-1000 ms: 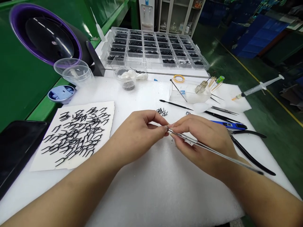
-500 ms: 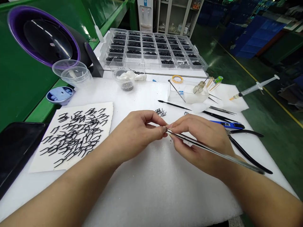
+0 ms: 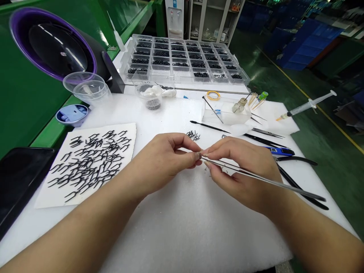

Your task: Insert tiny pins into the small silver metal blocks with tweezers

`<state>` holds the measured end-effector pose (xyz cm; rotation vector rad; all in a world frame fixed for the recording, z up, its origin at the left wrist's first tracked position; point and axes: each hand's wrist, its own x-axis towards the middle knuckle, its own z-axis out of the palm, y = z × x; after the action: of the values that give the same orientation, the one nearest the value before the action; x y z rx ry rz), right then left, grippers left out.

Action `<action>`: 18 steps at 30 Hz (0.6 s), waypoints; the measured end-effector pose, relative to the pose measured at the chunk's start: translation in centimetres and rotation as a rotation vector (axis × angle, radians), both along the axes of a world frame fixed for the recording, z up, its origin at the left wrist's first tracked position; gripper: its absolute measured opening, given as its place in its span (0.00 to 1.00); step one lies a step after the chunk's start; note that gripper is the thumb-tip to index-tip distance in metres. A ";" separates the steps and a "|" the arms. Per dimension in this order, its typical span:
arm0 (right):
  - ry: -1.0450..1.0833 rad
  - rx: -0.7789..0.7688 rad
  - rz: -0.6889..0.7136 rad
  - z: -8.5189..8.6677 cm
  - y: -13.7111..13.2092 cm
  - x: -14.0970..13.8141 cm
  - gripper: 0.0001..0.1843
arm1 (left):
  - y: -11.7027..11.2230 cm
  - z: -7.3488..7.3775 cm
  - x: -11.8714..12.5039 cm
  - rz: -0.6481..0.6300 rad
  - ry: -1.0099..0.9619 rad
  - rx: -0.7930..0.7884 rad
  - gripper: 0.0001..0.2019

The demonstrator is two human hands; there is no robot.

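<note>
My left hand [image 3: 173, 155] is closed in a pinch of thumb and forefinger; what sits between them is too small and covered to name. Held in my right hand [image 3: 241, 163] is a pair of metal tweezers [image 3: 273, 182], its tips meeting my left fingertips and its back end lying over the wrist. Just beyond my hands lies a small pile of black pieces [image 3: 193, 135]. To the left, many black U-shaped pieces [image 3: 96, 159] stand in rows on a white sheet [image 3: 129, 132]. Tiny dark bits [image 3: 209, 172] are scattered below my fingers.
A clear compartment tray [image 3: 184, 70] of black parts stands at the back. Black-handled pliers [image 3: 301, 193], a blue tool [image 3: 284, 151], a syringe [image 3: 307, 106] and a small glass jar [image 3: 239, 105] lie on the right. A purple-rimmed fan [image 3: 57, 45] rises at back left.
The tweezers' back end has swung slightly up and to the right as my right hand turned a little. My left hand stays nearly still.
</note>
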<state>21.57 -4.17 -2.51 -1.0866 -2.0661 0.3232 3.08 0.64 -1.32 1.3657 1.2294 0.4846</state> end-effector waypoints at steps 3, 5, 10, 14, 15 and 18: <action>-0.008 0.002 -0.001 0.1 -0.1 0.1 0.07 | 0.1 0.0 -0.1 -0.002 0.002 -0.009 0.06; -0.013 -0.002 -0.003 0.1 -0.1 0.1 0.07 | 0.3 -0.2 -0.3 -0.026 -0.001 -0.022 0.06; -0.014 -0.010 0.000 0.1 0.0 0.0 0.06 | 0.6 -1.0 -0.8 -0.069 -0.033 -0.017 0.06; -0.016 -0.001 -0.002 0.0 0.0 0.0 0.07 | 0.6 -1.3 -1.0 -0.081 -0.015 0.003 0.06; -0.021 0.009 0.001 0.0 0.0 0.0 0.07 | 0.6 -1.4 -1.0 -0.082 -0.013 0.004 0.07; -0.041 0.043 0.021 0.0 -0.1 0.1 0.07 | 0.5 -1.4 -1.1 -0.083 -0.004 0.001 0.08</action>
<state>21.63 -4.25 -2.56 -1.0547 -2.1124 0.2676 1.94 1.14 -2.74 1.4101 1.1646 0.4290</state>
